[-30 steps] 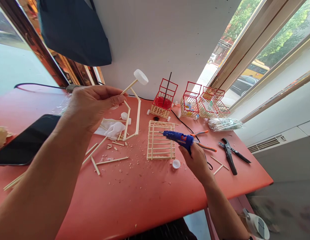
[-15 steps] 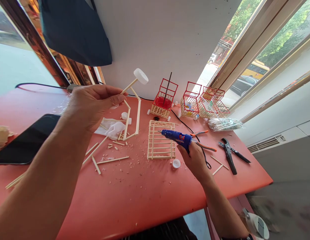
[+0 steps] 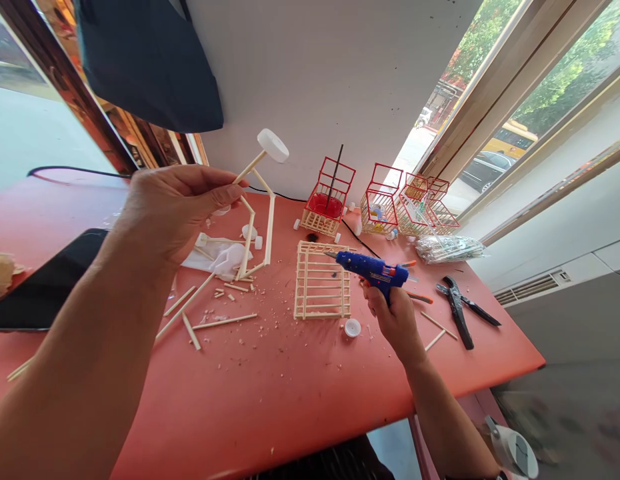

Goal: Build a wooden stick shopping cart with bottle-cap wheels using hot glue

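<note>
My left hand (image 3: 190, 200) pinches a thin wooden stick (image 3: 250, 167) with a round white cap (image 3: 273, 145) at its upper end, raised above the table. Behind it stands a bent wooden frame (image 3: 271, 230), partly hidden by my fingers. My right hand (image 3: 397, 320) is wrapped round the handle of a blue glue gun (image 3: 373, 268), its nozzle pointing left over a flat wooden stick grid (image 3: 323, 280). An upturned white cap (image 3: 353, 328) lies by the grid's lower right corner.
Red-topped stick carts (image 3: 327, 200) (image 3: 383, 200) stand at the back by the wall. Black pliers (image 3: 460, 310) and a plastic-wrapped bundle (image 3: 450, 247) are to the right. Loose sticks (image 3: 225, 321) and scraps lie left of centre, a black phone-like slab (image 3: 45, 287) further left.
My left hand has shifted slightly left and up with the stick and cap. My right hand has moved the glue gun to the right; both hands keep their hold.
</note>
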The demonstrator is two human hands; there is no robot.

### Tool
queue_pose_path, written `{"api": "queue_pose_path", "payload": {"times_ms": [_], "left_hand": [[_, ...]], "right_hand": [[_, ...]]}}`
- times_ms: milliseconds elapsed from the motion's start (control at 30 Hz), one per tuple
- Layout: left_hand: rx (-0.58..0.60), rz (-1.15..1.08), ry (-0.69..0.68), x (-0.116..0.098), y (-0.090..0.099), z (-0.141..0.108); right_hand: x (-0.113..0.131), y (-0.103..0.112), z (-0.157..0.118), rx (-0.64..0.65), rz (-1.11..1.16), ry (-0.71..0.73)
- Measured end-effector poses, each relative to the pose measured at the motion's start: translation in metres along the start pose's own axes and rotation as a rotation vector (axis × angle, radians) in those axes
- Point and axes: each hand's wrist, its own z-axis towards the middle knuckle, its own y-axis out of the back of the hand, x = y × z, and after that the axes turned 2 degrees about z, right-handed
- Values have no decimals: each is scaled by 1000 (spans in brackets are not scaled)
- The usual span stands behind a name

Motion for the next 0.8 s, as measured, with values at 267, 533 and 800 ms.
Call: {"api": "queue_pose_path", "payload": {"times_ms": [267,533,800], "left_hand": [[14,32,-19,8,3,4],[-11,105,-25,15,6,8],[-8,112,-38,15,5,7]], "right_hand": [[-5,14,0,-32,-237,45],[-10,18,-5,-13,-327,68],[-10,17,-4,-25,-334,93]]}}
